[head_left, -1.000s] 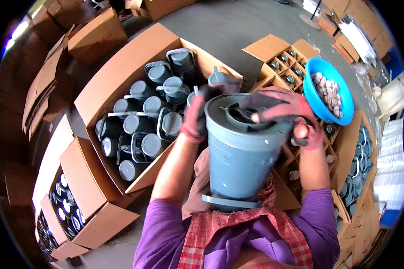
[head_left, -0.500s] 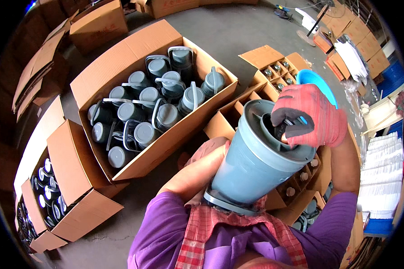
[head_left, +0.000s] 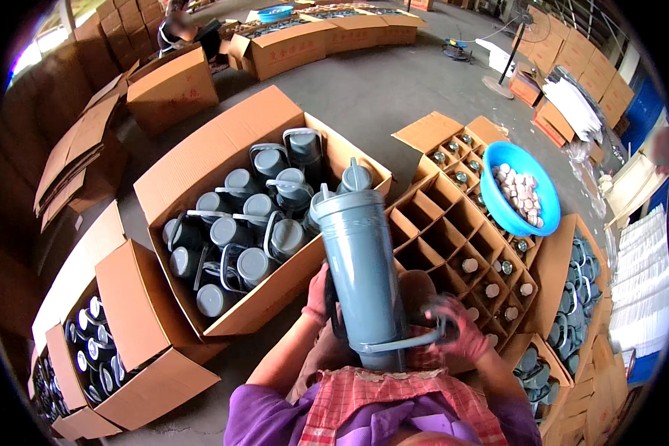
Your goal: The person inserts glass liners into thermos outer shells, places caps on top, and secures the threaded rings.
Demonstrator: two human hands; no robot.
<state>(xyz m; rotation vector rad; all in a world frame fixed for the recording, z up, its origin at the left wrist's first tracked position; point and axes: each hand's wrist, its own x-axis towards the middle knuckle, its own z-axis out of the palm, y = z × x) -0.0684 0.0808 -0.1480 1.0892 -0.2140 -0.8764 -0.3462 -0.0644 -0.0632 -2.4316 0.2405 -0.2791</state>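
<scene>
A grey-blue thermos flask (head_left: 360, 267) stands lengthwise before my apron, its broad end pointing away and the end with the swinging carry handle (head_left: 401, 344) towards me. My left hand (head_left: 318, 296), in a red glove, is closed on the flask's left side by its dark side handle; the flask partly hides the fingers. My right hand (head_left: 459, 327), gloved too, is at the outer loop of the carry handle. Motion smears its fingers, so their grip is unclear. Left of the flask, a large carton (head_left: 275, 301) holds several similar flasks (head_left: 256, 265).
To the right is a divided carton (head_left: 442, 223) with glass pieces, some white-topped. A blue basin (head_left: 550, 189) of pale round pieces rests on it. Cartons of grey parts (head_left: 572, 297) and black-and-white parts (head_left: 97, 327) flank me. A fan stand (head_left: 498, 85) and another person (head_left: 178, 31) are farther off.
The flask has tipped away and dropped lower. My right hand has left the opening in its broad end and moved down to the carry handle. My left hand has come into view.
</scene>
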